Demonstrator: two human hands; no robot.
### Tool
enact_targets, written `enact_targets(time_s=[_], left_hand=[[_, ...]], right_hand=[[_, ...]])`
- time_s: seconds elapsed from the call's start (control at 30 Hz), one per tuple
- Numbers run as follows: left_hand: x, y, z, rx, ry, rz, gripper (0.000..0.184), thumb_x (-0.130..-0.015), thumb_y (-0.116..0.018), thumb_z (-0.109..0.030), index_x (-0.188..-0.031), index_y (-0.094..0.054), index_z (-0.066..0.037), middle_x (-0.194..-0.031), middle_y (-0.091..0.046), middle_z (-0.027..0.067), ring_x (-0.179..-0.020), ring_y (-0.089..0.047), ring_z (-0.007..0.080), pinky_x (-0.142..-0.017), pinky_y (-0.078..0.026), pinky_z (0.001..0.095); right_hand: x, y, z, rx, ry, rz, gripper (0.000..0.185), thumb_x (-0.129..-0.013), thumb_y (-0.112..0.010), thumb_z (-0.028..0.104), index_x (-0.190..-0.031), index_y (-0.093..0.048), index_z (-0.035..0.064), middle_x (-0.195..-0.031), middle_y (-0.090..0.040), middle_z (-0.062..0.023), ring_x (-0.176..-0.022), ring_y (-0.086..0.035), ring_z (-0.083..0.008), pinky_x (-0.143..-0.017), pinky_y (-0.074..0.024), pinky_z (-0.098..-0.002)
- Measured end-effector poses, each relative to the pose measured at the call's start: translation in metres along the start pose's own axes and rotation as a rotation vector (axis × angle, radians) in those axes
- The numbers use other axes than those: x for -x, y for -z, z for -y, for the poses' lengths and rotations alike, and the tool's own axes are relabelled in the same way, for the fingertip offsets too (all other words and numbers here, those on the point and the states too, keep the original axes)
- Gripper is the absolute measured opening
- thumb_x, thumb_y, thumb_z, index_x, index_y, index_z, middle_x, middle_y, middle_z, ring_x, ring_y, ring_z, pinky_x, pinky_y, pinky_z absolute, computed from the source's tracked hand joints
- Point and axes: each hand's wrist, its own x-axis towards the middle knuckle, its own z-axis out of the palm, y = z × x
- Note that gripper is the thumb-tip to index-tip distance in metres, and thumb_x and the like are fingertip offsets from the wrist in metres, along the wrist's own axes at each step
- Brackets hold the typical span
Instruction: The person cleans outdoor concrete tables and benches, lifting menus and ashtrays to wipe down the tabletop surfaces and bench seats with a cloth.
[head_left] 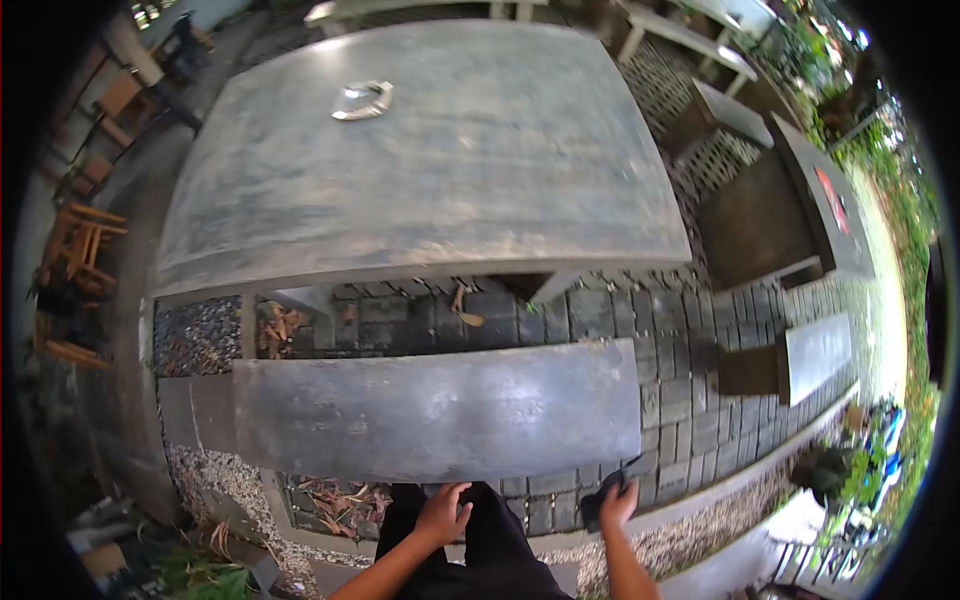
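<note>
A: Head view. Hands?

B: Right hand closed around a dark item, just beside the near right corner of the bench. A thin part points up towards that corner; item type unresolved (blur). Left hand near the bench's front edge, above the dark trousers, fingers half-curled; underside hidden, cannot tell whether it grips anything.

A: Failure modes?

B: Judged: item clips the corner if the right hand swings inward; drops onto the paving if the grip loosens.

A: Far desk?

B: Carries a shiny dish, well apart from both hands. Risk judged low.
</note>
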Motion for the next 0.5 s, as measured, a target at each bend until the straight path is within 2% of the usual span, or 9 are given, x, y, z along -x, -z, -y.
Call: enact_targets(time_s=[0.03, 0.1, 0.13, 0.17, 0.23, 0.3, 0.37, 0.4, 0.5], left_hand=[[0.004, 0.000, 0.007, -0.101, -0.132, -0.063, 0.051, -0.089, -0.063, -0.020, -0.136, -0.048, -0.009, -0.130, -0.052, 0.0198, -0.110, -0.059, 0.0380, -0.094, -0.049, 0.0441], [0.014, 0.019, -0.018, -0.122, -0.111, -0.051, 0.055, -0.088, -0.065, -0.020, -0.139, -0.045, -0.011, -0.134, -0.049, 0.0199, -0.112, -0.058, 0.0376, -0.093, -0.050, 0.0440], [0.017, 0.027, -0.029, -0.145, -0.091, 0.002, 0.059, -0.088, -0.066, -0.020, -0.142, -0.043, -0.013, -0.137, -0.047, 0.0200, -0.114, -0.057, 0.0372, -0.093, -0.050, 0.0440], [0.024, 0.026, -0.027, -0.158, -0.109, -0.013, 0.066, -0.086, -0.069, -0.020, -0.146, -0.040, -0.020, -0.140, -0.043, 0.0212, -0.118, -0.055, 0.0360, -0.092, -0.051, 0.0450], [0.039, 0.031, -0.036, -0.303, -0.158, -0.154, 0.071, -0.083, -0.072, -0.021, -0.146, -0.039, -0.023, -0.140, -0.042, 0.0232, -0.119, -0.054, 0.0342, -0.092, -0.051, 0.0464], [0.055, 0.039, -0.030, -0.307, -0.196, -0.325, 0.073, -0.082, -0.074, -0.021, -0.146, -0.040, -0.026, -0.143, -0.040, 0.0192, -0.118, -0.055, 0.0325, -0.092, -0.051, 0.0472], [0.077, 0.057, -0.024, -0.246, -0.112, -0.434, 0.067, -0.083, -0.072, -0.024, -0.143, -0.045, -0.027, -0.138, -0.048, 0.0145, -0.117, -0.056, 0.0318, -0.092, -0.050, 0.0458], [0.088, 0.062, -0.017, -0.280, -0.062, -0.521, 0.051, -0.084, -0.070, -0.026, -0.133, -0.056, -0.027, -0.123, -0.058, 0.0092, -0.109, -0.060, 0.0305, -0.088, -0.051, 0.0428], [0.129, 0.092, -0.002, -0.263, -0.010, -0.730, 0.027, -0.085, -0.068, -0.027, -0.111, -0.068, -0.022, -0.102, -0.063, 0.0058, -0.095, -0.062, 0.0290, -0.079, -0.052, 0.0407]], right_hand=[[0.017, 0.003, 0.026, -0.005, 0.034, 0.144, 0.036, -0.087, -0.060, 0.013, -0.117, -0.058, -0.0075, -0.112, -0.063, -0.0287, -0.105, -0.060, -0.0445, -0.095, -0.0479, -0.0466], [0.042, 0.016, 0.091, -0.064, 0.185, 0.541, 0.038, -0.083, -0.057, 0.013, -0.116, -0.060, -0.0043, -0.110, -0.065, -0.0241, -0.105, -0.062, -0.0409, -0.095, -0.0490, -0.0450], [0.056, 0.011, 0.108, -0.152, 0.361, 0.636, 0.036, -0.080, -0.058, 0.011, -0.115, -0.062, 0.0015, -0.106, -0.065, -0.0219, -0.099, -0.063, -0.0394, -0.088, -0.0507, -0.0436], [0.065, 0.015, 0.138, -0.188, 0.374, 0.859, 0.037, -0.080, -0.058, 0.011, -0.116, -0.062, 0.0034, -0.108, -0.065, -0.0202, -0.099, -0.064, -0.0379, -0.087, -0.0513, -0.0430], [0.076, 0.017, 0.194, -0.288, 0.839, 0.976, 0.038, -0.081, -0.058, 0.010, -0.118, -0.062, 0.0049, -0.110, -0.064, -0.0184, -0.099, -0.064, -0.0365, -0.086, -0.0519, -0.0426], [0.087, 0.022, 0.247, -0.277, 0.982, 1.108, 0.039, -0.082, -0.057, 0.008, -0.120, -0.061, 0.0054, -0.111, -0.064, -0.0176, -0.099, -0.063, -0.0370, -0.087, -0.0522, -0.0421], [0.096, 0.027, 0.297, -0.281, 1.123, 1.157, 0.041, -0.081, -0.058, 0.007, -0.122, -0.061, 0.0069, -0.112, -0.063, -0.0172, -0.100, -0.063, -0.0369, -0.086, -0.0522, -0.0418], [0.101, 0.029, 0.322, -0.261, 1.174, 1.218, 0.042, -0.080, -0.059, 0.007, -0.122, -0.061, 0.0077, -0.112, -0.063, -0.0171, -0.101, -0.063, -0.0368, -0.086, -0.0522, -0.0420], [0.124, 0.019, 0.373, -0.080, 1.365, 1.206, 0.040, -0.076, -0.061, 0.007, -0.116, -0.062, 0.0088, -0.110, -0.063, -0.0159, -0.101, -0.062, -0.0369, -0.086, -0.0521, -0.0441]])
